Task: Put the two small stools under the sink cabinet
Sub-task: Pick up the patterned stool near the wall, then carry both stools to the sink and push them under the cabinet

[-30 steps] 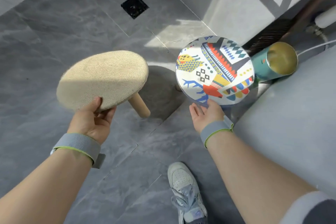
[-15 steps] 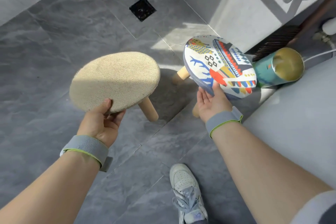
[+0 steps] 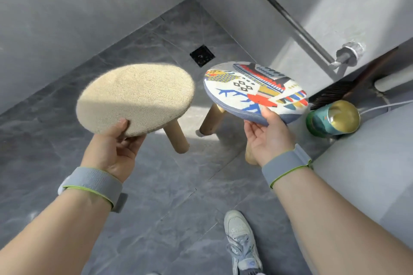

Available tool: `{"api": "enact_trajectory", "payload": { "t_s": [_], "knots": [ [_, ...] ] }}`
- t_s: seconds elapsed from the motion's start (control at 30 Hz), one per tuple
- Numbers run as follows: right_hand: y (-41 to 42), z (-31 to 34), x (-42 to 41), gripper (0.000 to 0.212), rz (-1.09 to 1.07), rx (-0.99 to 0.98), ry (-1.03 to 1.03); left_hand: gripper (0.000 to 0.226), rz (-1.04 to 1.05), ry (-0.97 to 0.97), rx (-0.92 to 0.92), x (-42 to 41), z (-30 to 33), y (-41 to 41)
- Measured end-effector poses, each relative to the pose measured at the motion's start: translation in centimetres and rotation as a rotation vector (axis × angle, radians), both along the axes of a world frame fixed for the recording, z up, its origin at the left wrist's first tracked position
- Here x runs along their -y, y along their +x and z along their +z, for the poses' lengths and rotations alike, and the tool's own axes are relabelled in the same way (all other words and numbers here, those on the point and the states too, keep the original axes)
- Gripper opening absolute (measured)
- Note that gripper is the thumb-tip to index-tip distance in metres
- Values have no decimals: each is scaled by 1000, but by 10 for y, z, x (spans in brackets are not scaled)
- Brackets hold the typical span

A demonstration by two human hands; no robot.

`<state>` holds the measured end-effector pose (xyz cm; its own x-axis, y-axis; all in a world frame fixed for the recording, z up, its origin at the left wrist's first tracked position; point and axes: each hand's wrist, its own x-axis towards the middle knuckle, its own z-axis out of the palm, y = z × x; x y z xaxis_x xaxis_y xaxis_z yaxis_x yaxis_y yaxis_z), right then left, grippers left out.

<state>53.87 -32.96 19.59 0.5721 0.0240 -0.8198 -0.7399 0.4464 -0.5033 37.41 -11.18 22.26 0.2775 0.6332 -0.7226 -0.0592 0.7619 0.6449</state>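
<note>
Two small round stools with wooden legs are held off the grey tiled floor. The beige woven-top stool (image 3: 136, 96) is at the left, and my left hand (image 3: 116, 147) grips the near rim of its seat, thumb on top. The stool with the colourful patterned seat (image 3: 254, 89) is at the right, tilted slightly, and my right hand (image 3: 268, 138) grips its near rim. The two seats are close together but apart. No sink cabinet is recognisable in the head view.
A teal and gold can (image 3: 333, 118) lies on its side by the right wall, next to a dark brush (image 3: 330, 94). A black floor drain (image 3: 202, 55) sits beyond the stools. A metal rail (image 3: 297, 27) runs along the wall. My shoe (image 3: 242, 241) is below.
Both stools have risen, and the patterned stool has left the floor and levelled out in my right hand. The view has tilted up, showing more of the walls.
</note>
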Motion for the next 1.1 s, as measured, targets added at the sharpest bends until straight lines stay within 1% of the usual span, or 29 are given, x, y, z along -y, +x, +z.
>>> {"api": "enact_trajectory", "payload": {
  "t_s": [0.07, 0.13, 0.17, 0.23, 0.33, 0.37, 0.5, 0.67, 0.77, 0.83, 0.87, 1.0, 1.1],
  "knots": [
    [0, 40, -7, 42, 27, 34, 23, 39, 16, 14, 29, -13, 38, -4],
    [2, 80, -14, 43, 51, 81, 45, 27, 33, 26, 52, -26, 77, -8],
    [2, 90, -14, 43, 62, 102, 45, 21, 31, 31, 48, -28, 85, -10],
    [2, 147, -23, 39, 107, 131, 75, 15, 47, 67, 83, -37, 142, -17],
    [3, 213, -30, 20, 125, 159, 75, 20, 56, 107, 106, -45, 200, -21],
    [3, 247, -32, 14, 139, 178, 77, 22, 59, 117, 134, -48, 232, -23],
    [-1, 348, -30, 12, 173, 266, 81, 29, 106, 130, 237, -53, 328, -27],
    [-12, 467, -18, 6, 173, 374, 106, 22, 68, 172, 348, -43, 438, -34],
    [-25, 517, -8, 10, 144, 437, 124, 22, 46, 172, 414, -34, 483, -39],
    [-39, 551, 3, 7, 128, 479, 135, 18, 13, 190, 455, -26, 514, -44],
    [-48, 573, 13, 6, 99, 501, 141, 16, -11, 202, 476, -21, 534, -48],
    [-81, 627, 51, 10, 2, 562, 159, 10, -96, 225, 536, -2, 584, -57],
    [-106, 658, 86, 3, -72, 585, 152, 10, -168, 226, 575, 16, 611, -61]
  ]
}}
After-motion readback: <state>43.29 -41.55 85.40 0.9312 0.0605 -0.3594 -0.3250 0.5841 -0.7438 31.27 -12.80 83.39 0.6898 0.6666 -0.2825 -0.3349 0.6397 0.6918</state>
